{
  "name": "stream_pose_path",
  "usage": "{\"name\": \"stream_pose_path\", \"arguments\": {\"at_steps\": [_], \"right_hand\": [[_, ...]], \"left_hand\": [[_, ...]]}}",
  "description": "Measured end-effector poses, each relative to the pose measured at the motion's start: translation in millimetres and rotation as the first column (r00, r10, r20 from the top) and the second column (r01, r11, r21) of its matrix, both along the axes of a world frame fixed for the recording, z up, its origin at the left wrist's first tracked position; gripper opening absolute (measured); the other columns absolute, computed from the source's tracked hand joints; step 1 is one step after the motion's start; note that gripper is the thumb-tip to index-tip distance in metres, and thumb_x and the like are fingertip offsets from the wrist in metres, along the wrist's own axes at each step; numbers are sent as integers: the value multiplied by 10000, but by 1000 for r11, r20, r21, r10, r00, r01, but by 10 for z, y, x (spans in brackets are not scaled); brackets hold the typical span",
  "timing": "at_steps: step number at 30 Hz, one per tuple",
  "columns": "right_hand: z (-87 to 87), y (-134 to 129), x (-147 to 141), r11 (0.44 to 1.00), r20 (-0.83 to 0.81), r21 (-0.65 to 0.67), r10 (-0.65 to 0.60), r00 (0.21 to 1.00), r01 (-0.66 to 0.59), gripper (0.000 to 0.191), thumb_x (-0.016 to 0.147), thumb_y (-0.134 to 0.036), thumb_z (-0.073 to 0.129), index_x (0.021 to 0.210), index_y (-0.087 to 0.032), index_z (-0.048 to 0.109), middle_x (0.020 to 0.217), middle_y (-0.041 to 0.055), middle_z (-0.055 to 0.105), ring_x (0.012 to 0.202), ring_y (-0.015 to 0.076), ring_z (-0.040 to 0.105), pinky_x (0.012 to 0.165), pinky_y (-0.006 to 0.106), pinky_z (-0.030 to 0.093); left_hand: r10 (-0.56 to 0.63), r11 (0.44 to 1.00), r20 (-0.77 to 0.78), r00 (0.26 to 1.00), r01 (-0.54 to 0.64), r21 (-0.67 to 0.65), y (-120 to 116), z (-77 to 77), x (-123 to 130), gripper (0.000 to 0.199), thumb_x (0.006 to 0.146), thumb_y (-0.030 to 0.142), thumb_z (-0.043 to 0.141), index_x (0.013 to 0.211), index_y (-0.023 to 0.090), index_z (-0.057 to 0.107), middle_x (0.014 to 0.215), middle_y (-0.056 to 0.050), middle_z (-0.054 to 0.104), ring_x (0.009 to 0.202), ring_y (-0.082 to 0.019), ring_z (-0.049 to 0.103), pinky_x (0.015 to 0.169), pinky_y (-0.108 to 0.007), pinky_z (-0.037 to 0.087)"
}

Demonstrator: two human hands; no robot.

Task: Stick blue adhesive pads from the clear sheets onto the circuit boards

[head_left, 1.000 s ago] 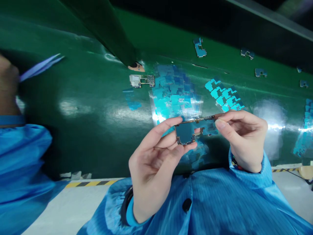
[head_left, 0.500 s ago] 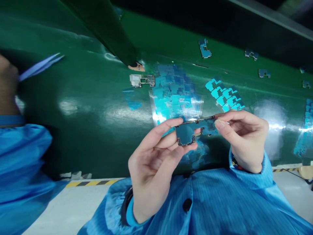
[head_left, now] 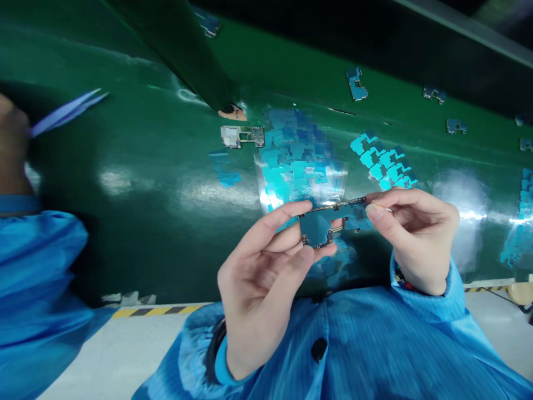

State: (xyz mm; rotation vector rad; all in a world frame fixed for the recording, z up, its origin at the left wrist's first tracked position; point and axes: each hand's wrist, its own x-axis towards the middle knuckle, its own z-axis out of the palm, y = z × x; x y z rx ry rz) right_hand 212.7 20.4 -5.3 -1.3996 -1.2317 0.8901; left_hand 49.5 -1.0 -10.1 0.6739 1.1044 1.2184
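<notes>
Head camera view: the left hand [head_left: 260, 289] has its fingers and thumb curled around the broad end of a thin, blue-faced circuit board [head_left: 315, 229] with a dark, component-lined edge, gripping it by its rims. The right hand [head_left: 420, 239] pinches at the board's narrow end between thumb and forefinger; whether a film edge is caught there too, I cannot tell. The board is held up, slightly tilted, at the near side of a patch of overlapping blue film cutouts [head_left: 291, 147], which serves as landmark. Handling it well probably means gripping only the rims, with fingertips off the flat blue face, and matching both hands' height so the narrow arm takes no twist; light pressure should spare the small parts along the edge. Just left of the patch lies a circuit board with silver shields [head_left: 242, 137], and nearer, some loose blue film scraps [head_left: 227, 172]. Right of the patch is a slanted group of bright turquoise film cutouts [head_left: 383, 161]; beyond it, a small blue L-shaped board [head_left: 357, 84] rests on the glossy green work surface [head_left: 166, 233]. Far left of the patch, a co-worker's hand [head_left: 12, 133] is beside slim purple tweezers [head_left: 69, 114].
</notes>
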Motion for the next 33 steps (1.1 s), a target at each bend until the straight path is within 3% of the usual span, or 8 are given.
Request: {"name": "stream_pose_path", "arguments": {"at_steps": [4,9,20,33], "right_hand": [[3,-6,4,1000,16,-2,-6,1000,6,127,759,-107,766,795,-225,737,736,-33,739,669,106,706,632,203,635],[-1,-18,15,1000,18,-26,1,1000,-1,109,760,-122,769,796,-217,732,756,-21,741,683,109,707,637,205,637],[6,-20,-36,1000,3,-9,25,1000,-25,167,734,-57,755,791,-212,735,758,-19,735,679,96,693,631,182,619],[-63,-25,-57,979,94,121,153,984,-164,99,793,-107,722,815,-203,721,797,19,745,756,155,709,707,302,595]], "left_hand": [[16,1000,-18,1000,-17,-6,6,22,27,301,848,101,688,1076,294,731,772,74,775,862,-180,770,734,-208,654],[6,1000,-52,999,-8,-23,14,14,54,265,857,131,700,1062,298,708,865,78,803,829,-159,773,723,-181,647],[36,999,-61,997,-36,-9,72,-62,69,167,825,117,729,914,244,669,748,81,773,792,-167,777,622,-168,650],[100,994,-204,974,-89,62,113,-125,71,254,729,92,779,720,202,550,746,67,724,528,-69,657,470,-146,601]]}}
